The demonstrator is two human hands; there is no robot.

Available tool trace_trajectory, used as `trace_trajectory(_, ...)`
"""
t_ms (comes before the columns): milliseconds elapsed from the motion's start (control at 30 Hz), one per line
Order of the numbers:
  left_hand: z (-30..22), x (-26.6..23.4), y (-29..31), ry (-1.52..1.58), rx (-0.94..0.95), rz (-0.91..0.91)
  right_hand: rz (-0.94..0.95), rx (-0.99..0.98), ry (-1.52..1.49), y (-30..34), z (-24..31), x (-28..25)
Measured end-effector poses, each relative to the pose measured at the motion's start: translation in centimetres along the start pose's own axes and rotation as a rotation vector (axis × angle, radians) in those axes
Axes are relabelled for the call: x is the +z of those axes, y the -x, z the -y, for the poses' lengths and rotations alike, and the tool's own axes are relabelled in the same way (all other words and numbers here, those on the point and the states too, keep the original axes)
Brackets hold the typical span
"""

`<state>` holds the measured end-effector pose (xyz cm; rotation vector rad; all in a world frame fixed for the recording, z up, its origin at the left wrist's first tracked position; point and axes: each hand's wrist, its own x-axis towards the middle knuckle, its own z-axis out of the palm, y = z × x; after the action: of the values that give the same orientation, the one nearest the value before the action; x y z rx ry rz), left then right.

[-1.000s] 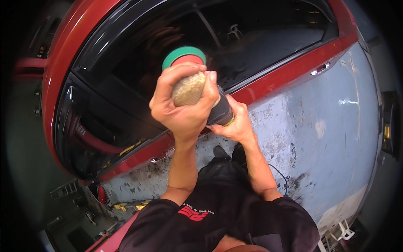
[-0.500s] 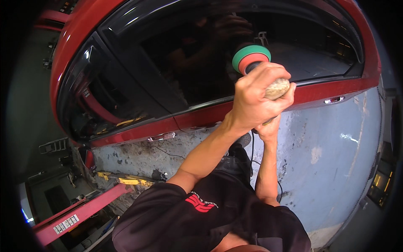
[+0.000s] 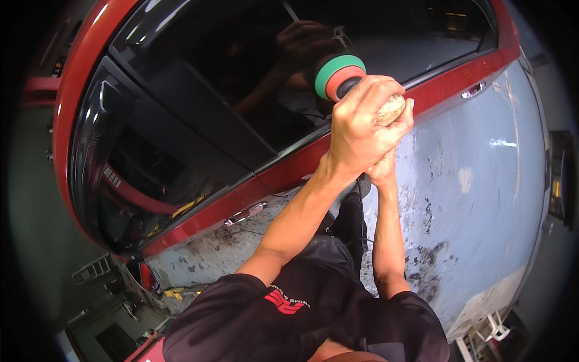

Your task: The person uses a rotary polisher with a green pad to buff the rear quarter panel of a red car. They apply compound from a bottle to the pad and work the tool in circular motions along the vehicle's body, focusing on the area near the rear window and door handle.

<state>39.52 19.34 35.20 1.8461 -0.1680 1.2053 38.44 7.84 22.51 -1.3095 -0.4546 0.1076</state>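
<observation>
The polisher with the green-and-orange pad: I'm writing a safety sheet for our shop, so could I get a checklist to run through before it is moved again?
1. Left hand closed around the pale knob of the polisher: ok.
2. Right hand gripping firmly: cannot tell; its fingers are mostly hidden behind the left hand.
3. Pad clear of the chrome door handles: ok, it is apart from both.
4. Pad seated flat on the dark window glass: cannot tell; it is in front of the glass, but contact is unclear.
5. Hand protection: not ok, if required; both hands are bare.
</observation>
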Motion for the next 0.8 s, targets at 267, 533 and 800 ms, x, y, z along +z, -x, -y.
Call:
trace_trajectory(267, 0.4, -1.0, 1.7, 0.035, 0.01, 0.015, 0.083, 0.068, -0.069, 2.1, -5.5, -0.9)
trace_trajectory(533, 1.8, 3.8, 3.1, 0.119, 0.024, 0.037, 0.045, 0.038, 0.005, 1.0, -7.3, -5.6)
trace_trajectory(800, 2.5, 6.2, 3.8, 0.125, 0.068, 0.001, -0.003, 0.095, -0.03, 1.1, -8.1, -7.6)
